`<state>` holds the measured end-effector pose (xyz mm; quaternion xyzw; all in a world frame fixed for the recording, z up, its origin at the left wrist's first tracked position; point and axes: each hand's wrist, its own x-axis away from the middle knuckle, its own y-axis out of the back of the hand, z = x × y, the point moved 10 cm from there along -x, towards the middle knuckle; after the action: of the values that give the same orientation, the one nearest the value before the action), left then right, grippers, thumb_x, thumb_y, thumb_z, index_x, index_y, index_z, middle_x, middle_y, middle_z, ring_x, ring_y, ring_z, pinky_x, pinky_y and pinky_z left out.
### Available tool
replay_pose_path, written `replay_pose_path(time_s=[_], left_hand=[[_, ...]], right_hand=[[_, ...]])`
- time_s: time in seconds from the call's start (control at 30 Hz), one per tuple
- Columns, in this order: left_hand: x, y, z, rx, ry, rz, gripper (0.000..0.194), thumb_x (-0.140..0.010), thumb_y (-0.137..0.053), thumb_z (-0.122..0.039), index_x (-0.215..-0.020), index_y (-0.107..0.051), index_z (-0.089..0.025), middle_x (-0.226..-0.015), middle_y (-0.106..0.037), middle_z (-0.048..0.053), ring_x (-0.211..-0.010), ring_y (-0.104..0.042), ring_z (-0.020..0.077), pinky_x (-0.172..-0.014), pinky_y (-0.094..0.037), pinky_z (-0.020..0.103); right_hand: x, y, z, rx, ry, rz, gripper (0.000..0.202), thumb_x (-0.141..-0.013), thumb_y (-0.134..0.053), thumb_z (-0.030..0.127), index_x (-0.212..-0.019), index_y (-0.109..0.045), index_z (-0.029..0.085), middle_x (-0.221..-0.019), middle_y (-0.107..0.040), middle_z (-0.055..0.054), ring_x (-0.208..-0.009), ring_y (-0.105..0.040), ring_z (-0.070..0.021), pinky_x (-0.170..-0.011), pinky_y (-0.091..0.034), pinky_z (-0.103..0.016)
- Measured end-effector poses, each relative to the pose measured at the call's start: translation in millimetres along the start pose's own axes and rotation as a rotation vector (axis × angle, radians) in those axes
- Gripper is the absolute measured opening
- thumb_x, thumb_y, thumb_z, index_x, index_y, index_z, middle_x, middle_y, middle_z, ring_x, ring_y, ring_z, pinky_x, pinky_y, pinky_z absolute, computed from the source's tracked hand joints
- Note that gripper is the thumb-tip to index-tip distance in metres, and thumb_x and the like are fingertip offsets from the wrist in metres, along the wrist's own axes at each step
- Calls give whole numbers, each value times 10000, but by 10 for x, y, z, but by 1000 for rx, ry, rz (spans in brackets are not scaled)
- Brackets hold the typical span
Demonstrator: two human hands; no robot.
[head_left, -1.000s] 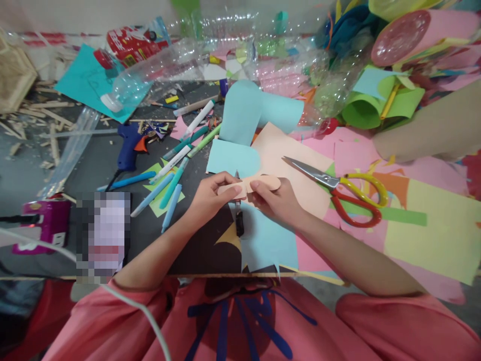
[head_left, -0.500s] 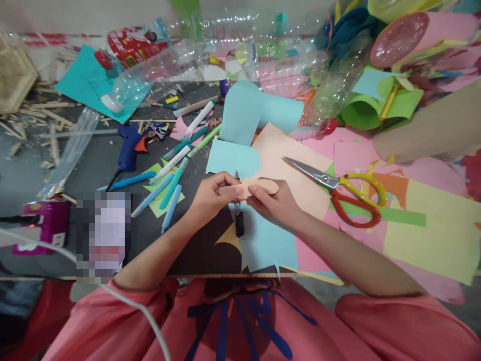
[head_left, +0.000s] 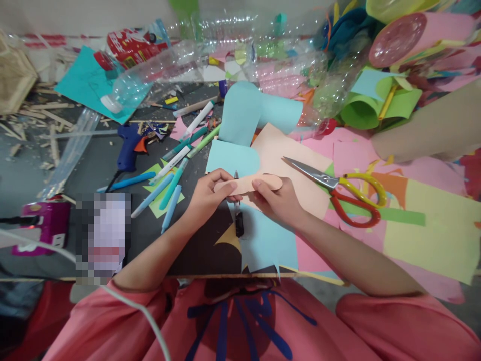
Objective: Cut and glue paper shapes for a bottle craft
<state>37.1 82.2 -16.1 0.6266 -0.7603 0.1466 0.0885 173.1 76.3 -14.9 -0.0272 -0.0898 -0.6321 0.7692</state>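
Between my two hands is a small peach paper strip (head_left: 245,185) with a rounded right end. My left hand (head_left: 213,193) pinches its left part between thumb and fingers. Its right part is gripped by my right hand (head_left: 276,200), thumb on top. Beneath the strip lies a black pen (head_left: 239,220) on light blue paper (head_left: 268,240). A larger peach sheet (head_left: 280,155) lies just beyond my right hand. On that sheet's right side rest scissors (head_left: 334,184) with one yellow and one red handle loop, blades pointing left.
Several markers (head_left: 175,188) and a blue glue gun (head_left: 130,145) lie to the left, near a blurred-out phone-like object (head_left: 108,235). Clear plastic bottles (head_left: 161,65) line the back. Rolled green paper (head_left: 361,110) and a person's forearm (head_left: 432,123) are at the right.
My hands have moved slightly apart along the peach strip, so more of its middle shows. Both still hold it; the tools around have not moved.
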Motion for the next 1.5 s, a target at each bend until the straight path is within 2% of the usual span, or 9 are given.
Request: replay_pose_path(time_s=[0.3,0.67,0.9,1.03,1.17,1.37,1.43,1.5], left_hand=[[-10,-24,49,41,53,14,276,-696,-715,-306,-875,-546,-182,-559,-679,-34,-519,-684,136,-555,-546,213],[-31,-38,91,27,43,32,263,-673,-733,-253,-849,-555,-173,-611,-693,-35,-535,-685,116,-565,-549,191],[-38,-48,95,-10,23,40,268,-677,-739,-286,-830,-549,-175,-611,-676,-35,-551,-687,129,-575,-562,215],[-29,-30,63,-32,28,24,252,-685,-727,-294,-831,-557,-179,-617,-669,-38,-556,-686,130,-588,-563,226],[-42,65,-16,-16,-18,-22,248,-691,-722,-327,-837,-577,-188,-607,-654,-45,-537,-668,130,-586,-565,245],[-78,357,-195,-22,-125,-187,207,-768,-673,-385,-836,-595,-206,-737,-701,-8,-603,-657,112,-597,-552,243],[-90,488,-325,-35,-192,-241,192,-775,-675,-386,-824,-598,-217,-769,-712,-7,-632,-664,114,-620,-547,251],[-94,706,-482,-52,-269,-335,173,-764,-696,-359,-822,-605,-225,-785,-716,-21,-666,-664,112,-666,-541,261]], right_hand=[[-18,57,24,77,45,-51,358,-888,-533,364,-577,-468,197,-526,-504,35,-512,-448,-91,-521,-352,-253],[-30,48,143,309,160,-53,295,-855,-497,350,-607,-491,192,-560,-524,15,-555,-471,-114,-558,-367,-260],[-21,24,166,341,195,-38,286,-863,-482,346,-621,-502,196,-575,-563,6,-569,-485,-120,-579,-398,-259],[-23,46,132,303,152,-44,287,-862,-500,348,-620,-500,194,-572,-546,10,-570,-477,-120,-577,-386,-263],[-43,106,71,208,74,-74,296,-867,-519,368,-629,-504,192,-570,-523,21,-562,-462,-114,-564,-366,-265],[-94,188,42,158,62,-115,330,-868,-539,356,-584,-483,196,-538,-497,35,-537,-431,-100,-543,-330,-266],[-110,180,27,143,80,-101,361,-887,-526,369,-573,-469,199,-533,-489,37,-532,-428,-97,-545,-330,-265],[-124,178,7,118,92,-96,371,-906,-512,379,-584,-467,200,-533,-485,38,-529,-426,-95,-546,-330,-263]])
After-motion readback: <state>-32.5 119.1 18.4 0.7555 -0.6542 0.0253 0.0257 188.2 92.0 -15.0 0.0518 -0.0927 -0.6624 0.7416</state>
